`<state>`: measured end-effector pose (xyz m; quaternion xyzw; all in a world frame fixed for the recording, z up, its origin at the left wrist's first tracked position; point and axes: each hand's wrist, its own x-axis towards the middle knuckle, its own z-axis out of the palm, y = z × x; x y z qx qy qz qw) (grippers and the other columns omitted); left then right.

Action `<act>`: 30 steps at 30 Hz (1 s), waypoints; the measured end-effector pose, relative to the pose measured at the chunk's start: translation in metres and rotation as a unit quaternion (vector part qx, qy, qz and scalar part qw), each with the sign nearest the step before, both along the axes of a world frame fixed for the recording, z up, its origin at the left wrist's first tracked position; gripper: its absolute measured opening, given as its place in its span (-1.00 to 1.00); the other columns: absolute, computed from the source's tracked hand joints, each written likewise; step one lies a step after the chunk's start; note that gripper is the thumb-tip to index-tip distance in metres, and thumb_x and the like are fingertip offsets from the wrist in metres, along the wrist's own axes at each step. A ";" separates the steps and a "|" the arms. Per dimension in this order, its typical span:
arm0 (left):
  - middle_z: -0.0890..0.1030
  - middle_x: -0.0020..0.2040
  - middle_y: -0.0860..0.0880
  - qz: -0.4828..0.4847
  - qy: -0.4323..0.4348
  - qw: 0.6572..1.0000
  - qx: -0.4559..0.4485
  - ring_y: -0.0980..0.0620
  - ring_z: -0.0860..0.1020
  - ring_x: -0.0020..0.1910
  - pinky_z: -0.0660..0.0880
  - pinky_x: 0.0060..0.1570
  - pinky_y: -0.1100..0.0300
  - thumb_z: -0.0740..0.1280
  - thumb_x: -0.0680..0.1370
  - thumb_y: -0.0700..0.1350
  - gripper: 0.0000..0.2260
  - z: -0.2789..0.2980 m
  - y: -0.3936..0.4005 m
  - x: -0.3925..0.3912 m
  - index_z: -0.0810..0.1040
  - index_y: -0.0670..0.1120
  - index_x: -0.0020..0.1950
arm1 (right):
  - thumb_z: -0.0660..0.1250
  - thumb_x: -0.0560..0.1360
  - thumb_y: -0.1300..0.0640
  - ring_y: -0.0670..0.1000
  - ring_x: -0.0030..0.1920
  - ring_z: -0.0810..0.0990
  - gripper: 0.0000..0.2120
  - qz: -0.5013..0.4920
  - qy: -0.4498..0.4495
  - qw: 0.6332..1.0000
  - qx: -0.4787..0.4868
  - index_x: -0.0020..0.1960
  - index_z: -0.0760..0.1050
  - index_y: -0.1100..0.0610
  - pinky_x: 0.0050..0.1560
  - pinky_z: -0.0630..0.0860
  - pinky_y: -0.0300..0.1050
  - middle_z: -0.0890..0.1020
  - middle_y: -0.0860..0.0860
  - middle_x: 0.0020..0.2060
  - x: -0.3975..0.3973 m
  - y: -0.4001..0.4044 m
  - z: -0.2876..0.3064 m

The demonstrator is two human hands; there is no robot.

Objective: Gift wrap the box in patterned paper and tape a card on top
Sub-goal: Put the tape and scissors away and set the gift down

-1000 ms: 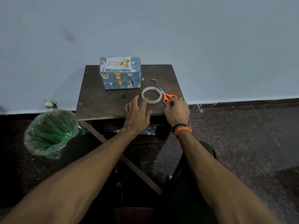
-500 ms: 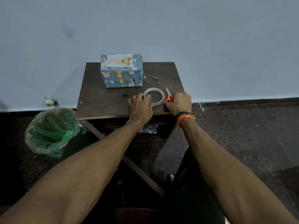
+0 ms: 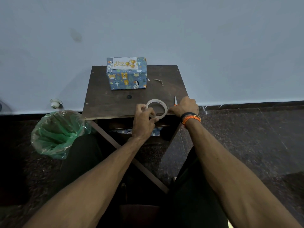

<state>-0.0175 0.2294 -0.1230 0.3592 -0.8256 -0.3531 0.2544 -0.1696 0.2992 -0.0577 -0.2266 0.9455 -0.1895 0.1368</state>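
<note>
My right hand [image 3: 185, 106] covers scissors [image 3: 175, 101], fingers curled round handles; only blade tip shows. My left hand [image 3: 144, 118] pinches tape roll [image 3: 157, 108] at counter [image 3: 105, 102] front edge. Wrapped box [image 3: 126, 79], animal-print blue, card [image 3: 125, 63] on top, sits at counter back.

A plain pale blue-grey wall [image 3: 164, 30] fills the upper half, marked by a faint dark smudge [image 3: 76, 35] at the left. A small dark wooden desk [image 3: 105, 102] on crossed legs stands against it, on a dark speckled stone floor [image 3: 246, 137]. Left of the desk sits a bin lined with a green plastic bag [image 3: 56, 134], and the light is dim and even.
</note>
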 end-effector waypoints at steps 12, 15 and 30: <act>0.65 -0.02 -0.05 0.120 0.129 0.961 0.212 0.07 0.64 -0.06 0.54 -0.16 0.31 0.55 0.45 -0.17 -0.93 0.005 0.014 -0.002 0.69 -0.09 -0.16 | 0.65 0.36 0.05 0.07 -0.06 0.71 -0.66 -0.127 -0.120 0.969 -0.177 0.03 0.67 0.19 0.03 0.63 -0.10 0.71 0.08 -0.12 0.009 0.012 -0.029; 0.68 -0.08 -0.04 0.142 0.157 0.935 0.283 0.01 0.67 -0.03 0.65 -0.08 0.12 0.43 0.54 -0.27 -0.88 0.006 0.014 -0.002 0.68 -0.07 -0.15 | 0.57 0.46 0.11 -0.06 -0.27 0.71 -0.79 -0.157 -0.184 0.933 -0.267 0.05 0.69 0.15 -0.24 0.59 -0.33 0.72 0.03 -0.23 0.009 0.017 -0.038; 0.61 0.04 -0.27 0.285 0.186 0.789 0.511 -0.15 0.67 0.04 0.62 -0.30 0.15 0.27 0.58 -0.46 -0.85 0.004 0.044 0.006 0.47 -0.23 -0.04 | 0.27 0.63 0.23 -0.06 -0.26 0.59 -0.82 -0.326 -0.415 0.690 -0.495 0.12 0.63 0.12 -0.23 0.56 -0.15 0.66 -0.01 -0.26 0.089 0.064 -0.070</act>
